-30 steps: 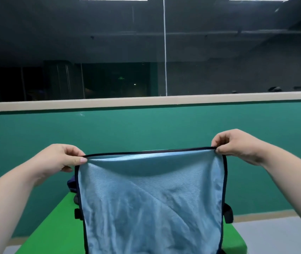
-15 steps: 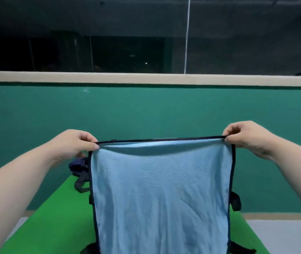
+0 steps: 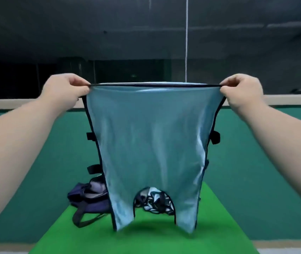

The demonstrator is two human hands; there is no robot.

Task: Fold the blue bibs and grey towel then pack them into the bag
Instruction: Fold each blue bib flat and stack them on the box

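— Surface and room?
— Green desk [image 3: 72,235] before a teal wall [image 3: 36,180]; dim beyond; navy bag [image 3: 91,200] on the desk's far left.
— Bib and hands?
— Blue bib [image 3: 146,143] hangs above the desk; left hand [image 3: 63,88] and right hand [image 3: 241,90] pinch its top corners.

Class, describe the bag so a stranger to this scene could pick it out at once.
Find the bright green table, above which the left hand and right hand hold up a light blue bib. At the table's far left, partly behind the bib, lies the bag: dark navy, slumped, a strap looping forward, unlike the pale tangled cloths beside it.
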